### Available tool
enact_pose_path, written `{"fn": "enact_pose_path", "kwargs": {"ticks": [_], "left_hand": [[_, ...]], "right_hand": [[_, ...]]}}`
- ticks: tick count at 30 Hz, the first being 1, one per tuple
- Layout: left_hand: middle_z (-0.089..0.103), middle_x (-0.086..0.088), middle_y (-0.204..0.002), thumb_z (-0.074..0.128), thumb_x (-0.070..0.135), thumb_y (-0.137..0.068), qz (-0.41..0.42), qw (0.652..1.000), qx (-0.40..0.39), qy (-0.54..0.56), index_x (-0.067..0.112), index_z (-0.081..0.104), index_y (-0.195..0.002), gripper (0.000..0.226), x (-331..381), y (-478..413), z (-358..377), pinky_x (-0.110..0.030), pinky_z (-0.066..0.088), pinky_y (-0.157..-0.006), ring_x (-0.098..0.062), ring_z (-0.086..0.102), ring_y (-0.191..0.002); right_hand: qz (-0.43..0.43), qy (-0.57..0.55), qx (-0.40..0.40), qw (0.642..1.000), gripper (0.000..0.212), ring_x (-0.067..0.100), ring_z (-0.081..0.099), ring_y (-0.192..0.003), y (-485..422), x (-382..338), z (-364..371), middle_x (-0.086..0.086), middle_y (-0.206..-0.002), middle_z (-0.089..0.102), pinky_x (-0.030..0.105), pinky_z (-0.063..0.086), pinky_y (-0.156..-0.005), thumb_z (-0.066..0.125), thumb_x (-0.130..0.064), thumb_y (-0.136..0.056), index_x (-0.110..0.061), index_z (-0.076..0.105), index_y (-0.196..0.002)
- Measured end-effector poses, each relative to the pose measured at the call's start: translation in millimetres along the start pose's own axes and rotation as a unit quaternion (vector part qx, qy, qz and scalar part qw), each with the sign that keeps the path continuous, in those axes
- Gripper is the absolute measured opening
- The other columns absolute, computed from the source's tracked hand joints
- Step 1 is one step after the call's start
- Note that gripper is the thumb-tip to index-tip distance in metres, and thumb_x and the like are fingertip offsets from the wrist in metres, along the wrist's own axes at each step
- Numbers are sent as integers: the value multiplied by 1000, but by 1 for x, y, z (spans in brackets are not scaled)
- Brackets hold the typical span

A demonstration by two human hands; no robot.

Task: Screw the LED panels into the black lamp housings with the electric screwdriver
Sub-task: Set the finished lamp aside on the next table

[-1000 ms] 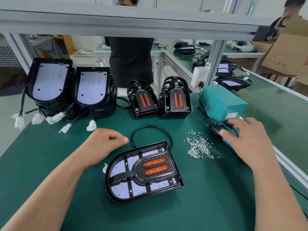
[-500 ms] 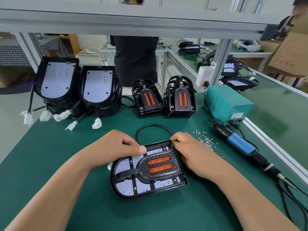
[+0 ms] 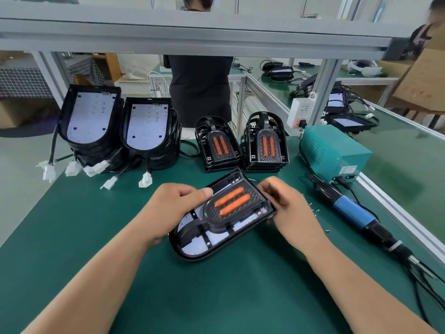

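Note:
A black lamp housing (image 3: pixel 216 235) with a white LED panel and an orange-striped cover frame is tilted up off the green mat at the centre. My left hand (image 3: pixel 175 203) grips its left edge, thumb on the frame. My right hand (image 3: pixel 286 206) holds its right edge. The blue electric screwdriver (image 3: pixel 349 208) lies on the mat to the right, untouched. A few loose screws (image 3: pixel 315 210) show beside my right hand; the rest are hidden behind it.
Two stacks of housings with LED panels (image 3: pixel 91 121) (image 3: pixel 149 126) lean at the back left, white connectors trailing. Two stacks of orange-striped frames (image 3: pixel 220 145) (image 3: pixel 266 145) stand behind the work. A teal power box (image 3: pixel 334 153) sits at the right. A person in black stands beyond the bench.
My right hand left the screwdriver and came to the housing. Both hands have now lifted and tilted the housing, turning its flat end toward the back.

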State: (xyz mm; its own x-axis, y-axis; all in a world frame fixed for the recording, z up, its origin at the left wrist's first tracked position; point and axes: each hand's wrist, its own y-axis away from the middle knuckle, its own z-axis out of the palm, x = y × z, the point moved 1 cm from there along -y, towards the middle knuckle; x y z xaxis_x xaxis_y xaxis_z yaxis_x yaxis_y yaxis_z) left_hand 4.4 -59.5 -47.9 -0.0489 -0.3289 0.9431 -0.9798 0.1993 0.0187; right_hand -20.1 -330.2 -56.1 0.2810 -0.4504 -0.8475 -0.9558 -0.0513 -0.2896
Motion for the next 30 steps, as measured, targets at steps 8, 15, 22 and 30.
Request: {"fn": "enact_pose_path", "kwargs": {"ticks": [8, 15, 22, 30], "left_hand": [[28, -4, -59, 71, 59, -89, 48, 981, 183, -37, 3, 38, -66, 69, 4, 1, 17, -29, 21, -49, -17, 24, -56], [32, -3, -57, 73, 59, -87, 60, 978, 198, -28, 3, 47, -67, 66, 0, -1, 24, -26, 24, -49, -16, 26, -55], [72, -4, -69, 60, 66, -91, 57, 970, 124, 201, 4, 74, -74, 66, 2, -1, 23, -28, 49, -57, -20, 62, -57], [31, -4, -61, 56, 49, -101, 0, 963, 189, 192, 24, 63, -50, 57, -17, -17, 19, -29, 23, -53, -19, 27, -57]], "right_hand": [[144, -463, -83, 871, 56, 31, 61, -87, -8, 1, 2, 21, -110, 69, 35, 59, -68, 44, -40, -106, 1, 64, -138], [68, -329, -99, 937, 42, 26, 73, -94, 6, 2, 11, 17, -117, 75, 36, 61, -68, 78, -37, -93, -24, 68, -132], [38, -338, -71, 937, 41, 25, 72, -83, 5, -3, 2, 17, -109, 77, 35, 61, -62, 72, -23, -96, -26, 70, -137], [-27, -350, -10, 936, 48, 46, 65, -101, 6, -12, -24, 34, -118, 70, 88, 47, -82, 75, -25, -93, -14, 69, -139]]}}
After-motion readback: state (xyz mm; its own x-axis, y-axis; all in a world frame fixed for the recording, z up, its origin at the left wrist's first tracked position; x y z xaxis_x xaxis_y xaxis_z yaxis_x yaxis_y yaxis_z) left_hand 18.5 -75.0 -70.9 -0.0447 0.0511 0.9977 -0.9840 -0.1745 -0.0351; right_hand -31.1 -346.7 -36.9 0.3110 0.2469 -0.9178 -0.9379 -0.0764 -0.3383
